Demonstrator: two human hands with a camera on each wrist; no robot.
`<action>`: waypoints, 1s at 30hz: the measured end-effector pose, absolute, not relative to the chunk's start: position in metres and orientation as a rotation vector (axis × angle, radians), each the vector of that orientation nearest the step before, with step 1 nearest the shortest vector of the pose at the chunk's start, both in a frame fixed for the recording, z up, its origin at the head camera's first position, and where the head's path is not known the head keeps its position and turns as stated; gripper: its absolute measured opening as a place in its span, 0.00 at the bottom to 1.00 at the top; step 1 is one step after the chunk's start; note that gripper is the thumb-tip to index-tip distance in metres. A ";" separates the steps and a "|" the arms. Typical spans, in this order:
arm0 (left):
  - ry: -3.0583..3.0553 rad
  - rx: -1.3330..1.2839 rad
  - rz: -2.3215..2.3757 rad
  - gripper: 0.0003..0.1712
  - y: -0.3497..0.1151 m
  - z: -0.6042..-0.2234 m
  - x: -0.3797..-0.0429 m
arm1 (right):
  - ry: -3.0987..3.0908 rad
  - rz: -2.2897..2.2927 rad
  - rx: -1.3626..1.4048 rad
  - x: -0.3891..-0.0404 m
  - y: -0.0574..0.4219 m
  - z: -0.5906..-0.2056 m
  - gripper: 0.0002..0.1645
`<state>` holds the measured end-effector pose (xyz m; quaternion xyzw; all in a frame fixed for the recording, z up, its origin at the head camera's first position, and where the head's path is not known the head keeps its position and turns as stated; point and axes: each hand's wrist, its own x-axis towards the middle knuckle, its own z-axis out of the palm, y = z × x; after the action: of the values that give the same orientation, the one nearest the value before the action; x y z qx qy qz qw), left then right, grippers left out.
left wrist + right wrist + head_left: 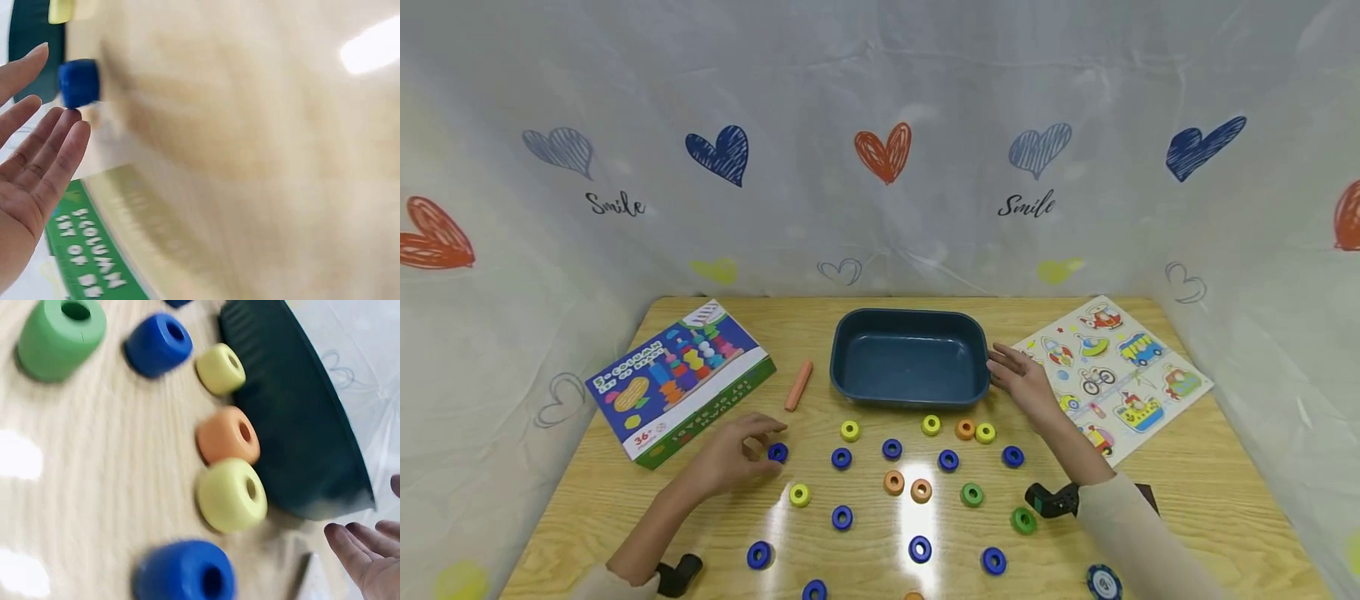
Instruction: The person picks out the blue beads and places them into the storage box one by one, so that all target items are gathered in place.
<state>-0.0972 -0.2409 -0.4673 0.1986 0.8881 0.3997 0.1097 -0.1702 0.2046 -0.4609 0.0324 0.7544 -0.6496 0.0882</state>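
My left hand reaches over the table's left side, its fingers spread beside a blue bead. In the left wrist view a gap shows between the thumb and the fingers, close to that blue bead; whether a fingertip touches it I cannot tell. At the right end of a dark teal bin, my right hand has its fingers extended at the rim. From the right wrist view, these fingers lie near the end of the bin, gripping nothing.
Several blue, yellow, orange and green beads lie scattered before the bin. An orange stick lies beside a bead-set box at left. A picture puzzle board is at right, and a round blue chip lies near the front.
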 end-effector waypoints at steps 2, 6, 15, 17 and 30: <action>2.606 0.595 1.192 0.26 -0.243 -0.474 -0.093 | 2.184 -1.949 0.159 -0.170 0.202 -0.464 0.32; 2.620 0.623 1.233 0.23 -0.241 -0.484 -0.089 | 2.136 -1.948 0.256 -0.171 0.200 -0.468 0.30; 2.676 0.565 1.234 0.19 -0.237 -0.490 -0.084 | 2.081 -1.954 0.295 -0.171 0.196 -0.470 0.30; 2.683 0.568 1.248 0.18 -0.236 -0.487 -0.086 | 2.071 -1.965 0.287 -0.171 0.197 -0.471 0.30; 2.669 0.631 1.393 0.18 -0.195 -0.434 -0.140 | 2.048 -1.997 0.285 -0.169 0.198 -0.471 0.29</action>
<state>-0.1400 -0.1947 -0.4341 0.2049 0.8672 0.4526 0.0329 -0.1694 0.1975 -0.4714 0.0983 0.7061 -0.6885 0.1332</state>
